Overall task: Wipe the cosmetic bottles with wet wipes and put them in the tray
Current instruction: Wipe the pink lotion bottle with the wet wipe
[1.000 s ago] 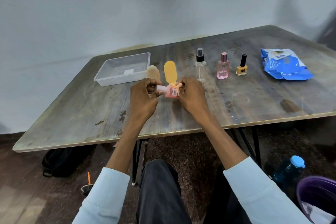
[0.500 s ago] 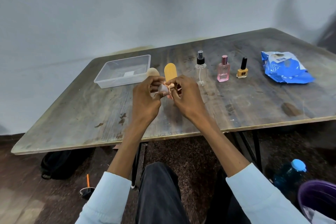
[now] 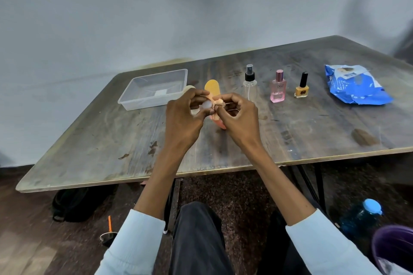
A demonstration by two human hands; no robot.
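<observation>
Worn, scuffed wooden table (image 3: pixel 290 131) set against a plain grey wall. Small pink bottle (image 3: pixel 220 123) is held above the table's middle, mostly covered by both hands: only its pink lower end shows under the right hand, with a pale rounded cap end (image 3: pixel 207 104) showing between the fingers. Left hand (image 3: pixel 183 118) is curled round the cap end; right hand (image 3: pixel 238 116) is curled round the body, fingertips pinching a crumpled peach-tinted wipe (image 3: pixel 218 102) against it. Exact bottle shape cannot be told. Clear plastic tray (image 3: pixel 134 100) sits just left of and behind the hands, apart from them. An orange oval piece (image 3: pixel 212 88) stands upright just behind the hands. In a row to the right, all upright: clear spray bottle (image 3: pixel 250 83) with black pump, pink perfume bottle (image 3: pixel 278 89) with pink cap, yellow nail polish (image 3: pixel 302 89) with black cap. Blue wet wipes pack (image 3: pixel 355 87) lies flat beyond them, near the right edge.
</observation>
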